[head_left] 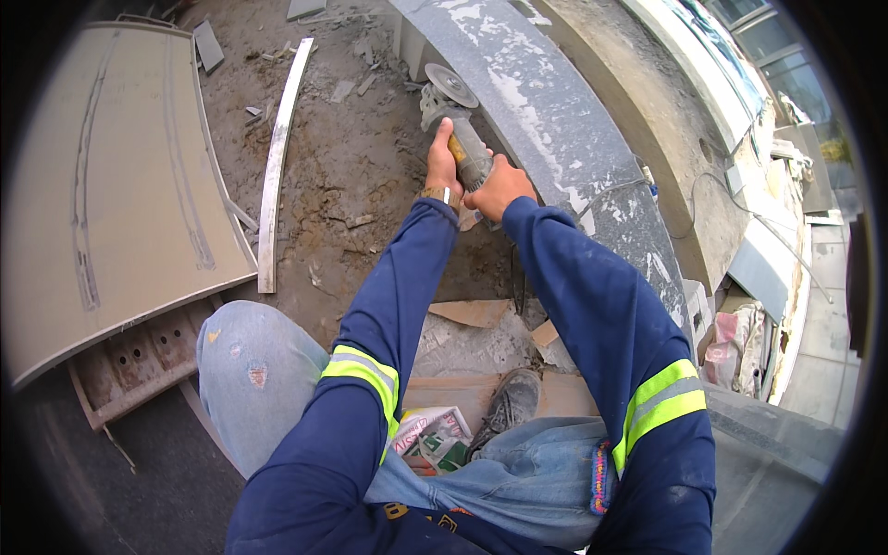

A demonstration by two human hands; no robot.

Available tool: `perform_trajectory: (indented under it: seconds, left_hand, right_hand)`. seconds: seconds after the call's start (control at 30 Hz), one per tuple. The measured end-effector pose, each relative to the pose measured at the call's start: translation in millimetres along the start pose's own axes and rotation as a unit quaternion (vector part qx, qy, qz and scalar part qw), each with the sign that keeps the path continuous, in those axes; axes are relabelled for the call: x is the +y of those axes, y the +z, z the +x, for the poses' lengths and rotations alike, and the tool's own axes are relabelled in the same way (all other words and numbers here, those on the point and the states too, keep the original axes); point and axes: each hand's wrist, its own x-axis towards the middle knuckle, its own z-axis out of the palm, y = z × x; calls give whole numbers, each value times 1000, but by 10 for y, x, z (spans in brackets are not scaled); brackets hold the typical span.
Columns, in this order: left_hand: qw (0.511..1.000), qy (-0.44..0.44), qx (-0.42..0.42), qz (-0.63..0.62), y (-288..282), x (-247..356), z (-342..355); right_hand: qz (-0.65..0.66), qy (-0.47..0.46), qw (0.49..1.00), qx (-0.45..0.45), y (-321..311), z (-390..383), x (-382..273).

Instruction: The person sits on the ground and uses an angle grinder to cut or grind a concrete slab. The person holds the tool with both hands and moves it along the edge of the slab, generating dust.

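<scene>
Left hand (442, 166) and right hand (501, 185), both closed around a grey-and-yellow angle grinder (473, 159), hold its round pale disc (451, 86) beside the left edge of a long, white-patched grey slab (546, 129), finished and unfinished portions being indistinguishable.

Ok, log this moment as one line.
left hand: gripping angle grinder | right hand: gripping its rear | disc: near grey slab, contact unclear | pale strip: on dirt, left
</scene>
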Motion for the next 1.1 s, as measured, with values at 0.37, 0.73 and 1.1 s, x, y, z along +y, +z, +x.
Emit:
perform_trajectory:
  seconds: [0.37,0.73,1.1]
  left_hand:
    - [1000,-3,-9,-3,-26,-3,31]
    - [1000,-3,1,5,-4,71,106]
    - [1000,4,-3,13,-48,125,222]
  right_hand:
    - [2,-7,1000,7,14,6,7]
    - [0,18,1000,-9,17,141,-42]
    - [-3,23,1000,3,29,206,-124]
